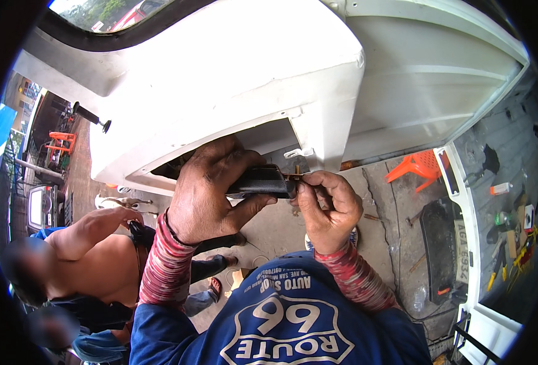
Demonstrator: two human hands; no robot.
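Note:
My left hand (190,194) grips a black handle-shaped part (260,181), fingers above and thumb below it. At that part's right end, my right hand (330,210) pinches with thumb and forefinger beside a small brownish metal piece (297,172). Whatever lies between those fingertips is too small to make out fully. Both hands are just in front of a cut-out (269,135) in a white vehicle panel (220,91). A small metal bracket (298,152) shows at the cut-out's right edge. The left fingertips are partly hidden behind the black part.
A shirtless person (98,261) is close on my left, with another person beside them. An orange plastic chair (418,170) stands to the right. Tools, including yellow-handled ones (494,267), lie in a white-edged vehicle bed. A black rod (91,115) juts from the panel.

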